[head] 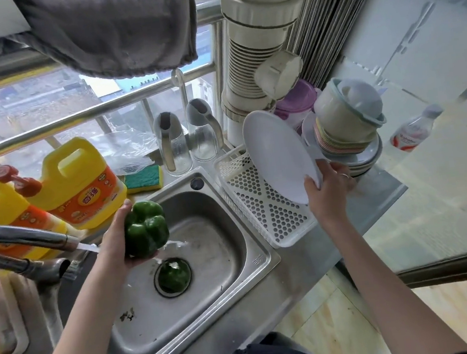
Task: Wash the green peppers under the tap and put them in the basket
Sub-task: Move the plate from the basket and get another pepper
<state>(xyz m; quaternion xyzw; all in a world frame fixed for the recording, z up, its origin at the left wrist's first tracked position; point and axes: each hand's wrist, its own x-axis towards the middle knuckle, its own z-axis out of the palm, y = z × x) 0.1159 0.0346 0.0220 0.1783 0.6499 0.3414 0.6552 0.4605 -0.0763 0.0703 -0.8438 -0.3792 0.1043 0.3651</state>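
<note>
My left hand holds a green pepper over the steel sink, in the stream of water running from the tap. A second green pepper lies on the drain at the sink's bottom. To the right of the sink stands a white perforated basket with nothing in it. Above the basket my right hand grips the lower edge of a white plate, which is tilted on edge.
Two yellow detergent bottles and a green-yellow sponge stand behind the sink on the left. Two glass dispensers sit at the back. Stacked bowls and plates stand right of the basket. A grey towel hangs overhead.
</note>
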